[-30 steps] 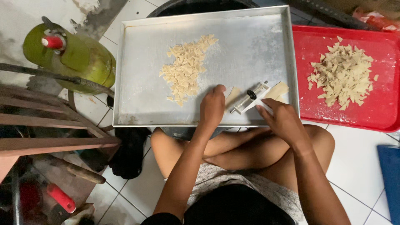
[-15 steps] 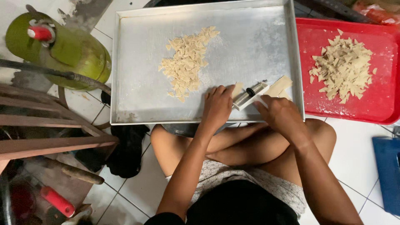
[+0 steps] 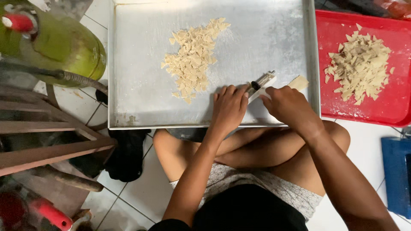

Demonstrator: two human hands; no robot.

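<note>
Far left: green gas cylinder (image 3: 51, 47) with hose, wooden frame below it, both on the tiled floor. Not in play.

Metal tray (image 3: 141, 85) rests across the seated person's crossed legs. Floured surface. A heap of cut dough pieces (image 3: 192, 64) lies mid-tray, well clear of the hands.

Left hand (image 3: 229, 109) lies palm down at the tray's near edge, fingers curled over something underneath; what it pins is hidden. Judgement: it steadies the work. Best kept flat and behind the tool.

Cutter (image 3: 262, 82), a small roller-type tool with a dark neck, sits between the two hands, angled up to the right. Right hand (image 3: 289, 105) is closed around its handle end. A pale dough strip (image 3: 299, 82) pokes out just beyond the knuckles, near the tray's right rim.

Judgement: short, even strokes on the floured metal; push finished bits toward the heap.

Right: red tray (image 3: 334, 102) on the floor with a second pile of pieces (image 3: 359, 66).
</note>
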